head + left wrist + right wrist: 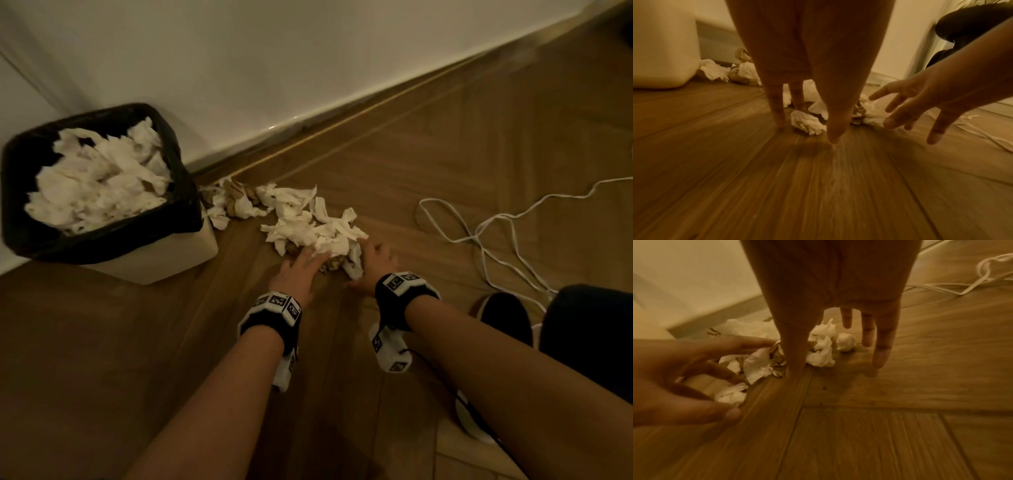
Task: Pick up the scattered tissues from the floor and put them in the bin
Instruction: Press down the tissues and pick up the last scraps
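My left hand (297, 274) and right hand (375, 265) are spread, gripping nothing, flanking the tissues (308, 226) on the floor (411, 164) beside the bin (102, 240), already heaped. I'd say gathering; next, scoop together and lift.

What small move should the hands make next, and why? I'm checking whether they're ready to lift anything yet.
Probably close both hands inward to scoop the near clump. The left hand and right hand flank the tissues on the floor with fingers spread, gripping nothing yet. The bin stands just to the left, already holding tissues, so a short carry should follow.
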Motion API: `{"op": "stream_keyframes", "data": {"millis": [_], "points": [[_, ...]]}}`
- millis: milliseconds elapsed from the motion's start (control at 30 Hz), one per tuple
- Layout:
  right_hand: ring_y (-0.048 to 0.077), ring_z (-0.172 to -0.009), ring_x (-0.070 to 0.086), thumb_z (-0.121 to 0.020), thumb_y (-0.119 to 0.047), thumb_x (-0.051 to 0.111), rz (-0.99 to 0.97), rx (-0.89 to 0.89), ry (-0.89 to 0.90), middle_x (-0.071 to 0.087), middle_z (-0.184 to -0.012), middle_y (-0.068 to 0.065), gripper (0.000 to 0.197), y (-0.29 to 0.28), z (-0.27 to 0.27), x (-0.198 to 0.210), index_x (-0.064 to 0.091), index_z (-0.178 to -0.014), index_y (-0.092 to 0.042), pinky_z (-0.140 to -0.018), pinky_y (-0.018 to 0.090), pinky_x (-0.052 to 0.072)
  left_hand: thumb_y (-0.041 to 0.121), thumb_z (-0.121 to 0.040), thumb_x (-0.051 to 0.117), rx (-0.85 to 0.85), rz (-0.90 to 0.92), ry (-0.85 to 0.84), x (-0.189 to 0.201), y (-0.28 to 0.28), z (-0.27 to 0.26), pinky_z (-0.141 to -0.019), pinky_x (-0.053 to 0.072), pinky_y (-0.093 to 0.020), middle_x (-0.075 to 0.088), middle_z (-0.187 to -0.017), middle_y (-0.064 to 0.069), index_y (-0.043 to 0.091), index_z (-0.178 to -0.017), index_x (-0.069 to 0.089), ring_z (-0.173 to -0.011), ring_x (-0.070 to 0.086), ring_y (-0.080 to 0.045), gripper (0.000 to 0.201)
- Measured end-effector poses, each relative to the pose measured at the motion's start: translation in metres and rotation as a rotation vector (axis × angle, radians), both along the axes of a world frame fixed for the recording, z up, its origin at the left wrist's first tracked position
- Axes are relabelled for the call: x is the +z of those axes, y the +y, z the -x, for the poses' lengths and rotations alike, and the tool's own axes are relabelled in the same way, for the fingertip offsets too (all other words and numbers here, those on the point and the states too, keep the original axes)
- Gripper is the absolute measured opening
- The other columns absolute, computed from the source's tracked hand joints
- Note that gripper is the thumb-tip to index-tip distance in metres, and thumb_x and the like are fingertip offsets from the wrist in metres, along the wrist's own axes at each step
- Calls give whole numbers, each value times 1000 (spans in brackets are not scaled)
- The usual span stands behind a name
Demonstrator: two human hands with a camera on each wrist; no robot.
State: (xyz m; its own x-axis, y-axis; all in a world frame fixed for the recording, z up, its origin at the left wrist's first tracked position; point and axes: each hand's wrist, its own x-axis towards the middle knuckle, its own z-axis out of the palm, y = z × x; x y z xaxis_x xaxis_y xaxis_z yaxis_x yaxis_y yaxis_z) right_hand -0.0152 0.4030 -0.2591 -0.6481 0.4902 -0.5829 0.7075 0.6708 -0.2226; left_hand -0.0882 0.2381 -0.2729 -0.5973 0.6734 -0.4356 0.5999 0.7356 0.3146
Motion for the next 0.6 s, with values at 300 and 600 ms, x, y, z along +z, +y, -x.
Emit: {"op": "stream_keyframes", "data": {"millis": [300,600], "points": [[43,-134,22,-77,-30,74,4,181,98,12,-151,8,92,-9,10,-5,11,-143,-45,-102,54,39,11,-90,56,138,-110,16,-17,-12,-4,-96,44,-34,37,-140,-2,18,-133,47,-118,47,-24,44],[38,-122,42,-89,-15,54,-3,256,63,31,-143,11,38,-14,8,-7,52,-126,-11,-103,42,40,14,-90,55,315,-295,-76,-9,-24,-8,-77,44,-28,61,-105,-9,14,-92,57,-95,56,-19,3]]}}
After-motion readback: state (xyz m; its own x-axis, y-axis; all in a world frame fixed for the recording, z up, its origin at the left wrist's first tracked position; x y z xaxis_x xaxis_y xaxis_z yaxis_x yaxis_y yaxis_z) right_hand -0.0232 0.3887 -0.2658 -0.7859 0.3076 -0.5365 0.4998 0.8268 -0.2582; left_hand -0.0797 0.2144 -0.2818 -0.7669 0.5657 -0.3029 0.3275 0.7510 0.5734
